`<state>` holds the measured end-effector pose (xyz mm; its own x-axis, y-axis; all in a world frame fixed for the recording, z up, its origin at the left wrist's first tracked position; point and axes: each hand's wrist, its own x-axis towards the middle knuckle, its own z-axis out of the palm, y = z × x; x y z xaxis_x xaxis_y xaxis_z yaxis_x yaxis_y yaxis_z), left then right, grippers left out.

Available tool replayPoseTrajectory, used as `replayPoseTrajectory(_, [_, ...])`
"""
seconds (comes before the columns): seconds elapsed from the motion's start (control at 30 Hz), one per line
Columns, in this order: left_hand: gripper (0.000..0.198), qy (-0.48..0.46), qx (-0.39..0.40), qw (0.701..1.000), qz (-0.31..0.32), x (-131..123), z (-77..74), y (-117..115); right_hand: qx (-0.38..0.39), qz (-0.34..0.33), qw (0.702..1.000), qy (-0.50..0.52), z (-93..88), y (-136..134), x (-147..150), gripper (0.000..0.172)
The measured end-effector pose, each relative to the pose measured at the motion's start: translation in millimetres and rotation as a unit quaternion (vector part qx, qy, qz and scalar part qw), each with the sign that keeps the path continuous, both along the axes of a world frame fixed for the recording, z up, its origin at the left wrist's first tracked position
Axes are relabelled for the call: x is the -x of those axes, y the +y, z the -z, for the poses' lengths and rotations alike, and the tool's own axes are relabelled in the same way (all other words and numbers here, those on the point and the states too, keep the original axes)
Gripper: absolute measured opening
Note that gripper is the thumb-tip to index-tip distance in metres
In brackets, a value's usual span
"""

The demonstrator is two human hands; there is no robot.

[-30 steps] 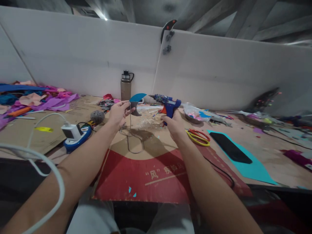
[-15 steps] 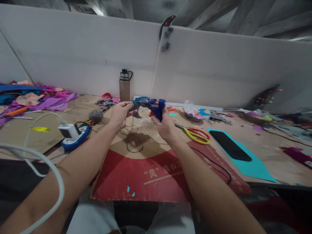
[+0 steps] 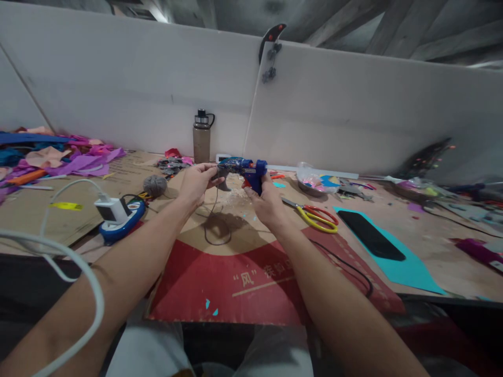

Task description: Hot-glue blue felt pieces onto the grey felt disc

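Observation:
In the middle of the head view, my right hand [image 3: 268, 205] is wrapped round the grip of a blue hot glue gun [image 3: 254, 175], whose nozzle end points left. My left hand [image 3: 199, 183] pinches a small dark grey piece with a curved, pointed edge [image 3: 223, 183] close to that nozzle. Whether nozzle and piece touch cannot be made out. A thin grey cord [image 3: 217, 244] hangs below the left fingers and loops onto the cardboard. Red-and-yellow-handled scissors [image 3: 317, 218] lie right of my right hand.
Under my forearms is a red and brown cardboard sheet [image 3: 220, 288]. A bottle [image 3: 201, 139] stands behind my left hand. Left are a grey yarn ball [image 3: 154, 185], a blue power strip [image 3: 123, 225] and fabric scraps [image 3: 86, 162]. A black phone [image 3: 371, 235] lies on turquoise sheet to the right.
My left hand and the grey piece have shifted very slightly to the right, toward the nozzle. The glue gun and my right hand stay almost where they were.

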<state>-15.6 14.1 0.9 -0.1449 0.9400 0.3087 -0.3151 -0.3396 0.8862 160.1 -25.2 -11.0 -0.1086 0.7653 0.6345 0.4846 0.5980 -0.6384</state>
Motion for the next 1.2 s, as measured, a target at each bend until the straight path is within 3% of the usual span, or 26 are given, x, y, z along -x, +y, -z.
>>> replayPoseTrajectory(0.43, [0.007,-0.007,-0.001,1.000,-0.007,-0.6,-1.6,-1.2,-0.009,0.015,1.000,-0.025,-1.8,-3.0,0.2,0.035])
replayPoseTrajectory(1.2, [0.015,-0.017,-0.015,1.000,-0.016,4.9,0.1,2.6,-0.012,0.032,0.999,-0.021,-1.2,-1.7,-2.7,0.041])
